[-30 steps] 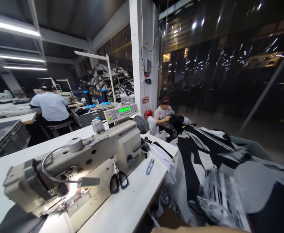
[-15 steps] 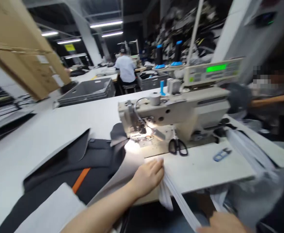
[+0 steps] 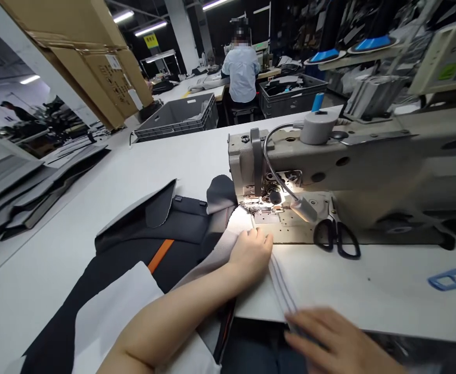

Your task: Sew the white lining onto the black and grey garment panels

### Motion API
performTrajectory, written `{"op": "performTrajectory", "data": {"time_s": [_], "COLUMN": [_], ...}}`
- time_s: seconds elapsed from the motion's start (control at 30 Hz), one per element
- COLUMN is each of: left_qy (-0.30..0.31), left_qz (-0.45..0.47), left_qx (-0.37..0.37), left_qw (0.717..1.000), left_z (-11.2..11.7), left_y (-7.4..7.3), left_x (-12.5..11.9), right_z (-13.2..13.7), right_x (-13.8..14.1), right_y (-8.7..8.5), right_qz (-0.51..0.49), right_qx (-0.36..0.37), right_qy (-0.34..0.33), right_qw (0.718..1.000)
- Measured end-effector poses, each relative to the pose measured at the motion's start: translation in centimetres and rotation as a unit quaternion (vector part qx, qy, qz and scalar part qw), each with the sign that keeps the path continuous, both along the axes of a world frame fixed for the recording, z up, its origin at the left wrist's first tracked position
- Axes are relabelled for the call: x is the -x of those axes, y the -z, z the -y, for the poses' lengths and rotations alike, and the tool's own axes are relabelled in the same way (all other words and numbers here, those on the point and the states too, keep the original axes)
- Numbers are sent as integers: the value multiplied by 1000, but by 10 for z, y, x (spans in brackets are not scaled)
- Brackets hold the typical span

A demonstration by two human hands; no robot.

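My left hand (image 3: 251,254) rests with curled fingers on the grey fabric (image 3: 212,257) just in front of the lit needle area of the sewing machine (image 3: 329,161), pinching the top of a white strip (image 3: 280,283). The strip runs down over the table's front edge. My right hand (image 3: 337,343) lies over the strip's lower end at that edge. It is blurred by motion, so its grip is unclear. A dark garment with an orange stripe (image 3: 160,255) spreads to the left under my forearm.
Black scissors (image 3: 337,236) lie on the machine bed, blue thread snips (image 3: 452,278) at the right. Stacked grey panels (image 3: 25,192) lie far left; grey crates (image 3: 181,117) and cardboard boxes (image 3: 91,57) stand behind. A person in a light shirt (image 3: 241,72) sits at a far table.
The view swung left and down from the room to the machine. My left hand moved the strip up to the needle area, and my right hand came up along it to the table edge.
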State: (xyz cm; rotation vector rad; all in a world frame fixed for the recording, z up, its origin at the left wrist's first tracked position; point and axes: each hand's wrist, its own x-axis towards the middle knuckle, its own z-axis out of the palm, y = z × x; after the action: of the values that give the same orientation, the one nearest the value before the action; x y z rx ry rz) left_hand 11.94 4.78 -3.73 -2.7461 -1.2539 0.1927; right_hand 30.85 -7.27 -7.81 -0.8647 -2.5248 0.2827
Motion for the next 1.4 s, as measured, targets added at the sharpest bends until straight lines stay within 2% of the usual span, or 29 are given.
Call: {"op": "performTrajectory", "data": {"time_s": [0.07,0.13,0.23,0.33,0.47,0.7,0.87,0.97,1.17,1.4], "left_qy": [3,-2,-19,-32,-43,-43,-50,-50,-45,-36], "left_qz": [14,20,11,14,36,152,68,28,21,26], "left_qx": [-20,-28,-2,38,80,159,151,139,117,130], "left_qw": [1000,999,1000,999,995,975,985,989,992,990], "left_z": [4,8,9,5,-3,-22,-18,-13,-10,-14], "left_y": [-3,-6,-9,-8,-10,-21,-22,-20,-15,-18], "left_x": [7,16,26,28,34,69,54,41,36,40], "right_z": [-37,-73,-116,-138,-146,-154,-152,-152,-163,-164], "right_x": [6,11,18,25,33,42,49,40,21,40], "right_y": [3,9,17,18,12,11,18,21,20,24], "right_qz": [19,23,25,36,66,95,52,32,8,19], "right_qx": [-67,-93,-86,-71,-80,-66,-62,-73,-70,-83], "right_qy": [7,29,82,121,148,142,150,122,102,75], "right_qw": [998,995,993,989,984,983,985,989,992,994]}}
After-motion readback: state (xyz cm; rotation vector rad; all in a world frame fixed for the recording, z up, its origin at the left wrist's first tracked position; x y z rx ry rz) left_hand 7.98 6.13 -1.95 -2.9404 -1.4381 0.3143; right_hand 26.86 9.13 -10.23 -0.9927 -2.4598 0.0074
